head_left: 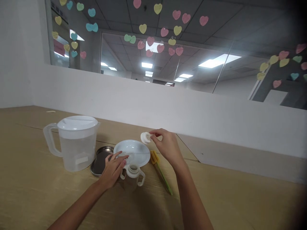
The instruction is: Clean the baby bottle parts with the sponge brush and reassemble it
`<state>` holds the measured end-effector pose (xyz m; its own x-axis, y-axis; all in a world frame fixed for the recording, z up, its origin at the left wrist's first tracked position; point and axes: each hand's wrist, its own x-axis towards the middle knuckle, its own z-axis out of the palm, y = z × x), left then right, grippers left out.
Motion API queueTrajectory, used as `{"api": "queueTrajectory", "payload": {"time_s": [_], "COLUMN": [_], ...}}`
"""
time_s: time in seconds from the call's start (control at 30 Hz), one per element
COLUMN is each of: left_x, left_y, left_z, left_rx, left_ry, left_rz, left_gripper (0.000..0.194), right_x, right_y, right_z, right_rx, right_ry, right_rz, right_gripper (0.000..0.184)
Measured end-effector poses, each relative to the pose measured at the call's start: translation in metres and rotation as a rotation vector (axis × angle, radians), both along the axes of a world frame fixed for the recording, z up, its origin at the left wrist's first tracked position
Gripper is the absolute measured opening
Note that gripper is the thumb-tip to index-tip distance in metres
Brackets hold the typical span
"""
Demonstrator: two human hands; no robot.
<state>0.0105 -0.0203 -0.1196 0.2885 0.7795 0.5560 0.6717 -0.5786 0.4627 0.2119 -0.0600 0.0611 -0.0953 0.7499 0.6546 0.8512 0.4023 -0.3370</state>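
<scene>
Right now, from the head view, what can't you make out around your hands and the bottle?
The clear piece in the white cap: the right hand covers part of it.
The clear item on the white plate: the left hand partly hides it, and it is too small to identify.
The handled bottle: shadow hides its contents.

The left hand [112,169] and right hand [168,147] are slim and bare, like both forearms [189,201].

My left hand [112,169] lies palm-down, fingers spread; my right hand [168,147] is raised higher, thumb and fingertips pinched. My left forearm [74,206] and right forearm [192,201] reach in from the bench's [31,179] near edge.
</scene>
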Motion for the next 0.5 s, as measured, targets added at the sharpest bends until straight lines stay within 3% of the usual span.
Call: {"api": "queueTrajectory", "payload": {"time_s": [0.33,0.5], "left_x": [-0.012,-0.013], "left_y": [0.002,0.002], "left_z": [0.016,0.013], "left_rx": [0.155,0.141], "left_ry": [0.159,0.036], "left_rz": [-0.066,-0.044], "left_gripper": [0.038,0.047], "right_x": [-0.011,-0.016], "right_y": [0.003,0.004], "right_z": [-0.007,-0.01], "right_rx": [-0.102,-0.089], "right_ry": [-0.109,-0.093], "right_rz": [0.047,0.068], "right_gripper": [0.018,0.018]}}
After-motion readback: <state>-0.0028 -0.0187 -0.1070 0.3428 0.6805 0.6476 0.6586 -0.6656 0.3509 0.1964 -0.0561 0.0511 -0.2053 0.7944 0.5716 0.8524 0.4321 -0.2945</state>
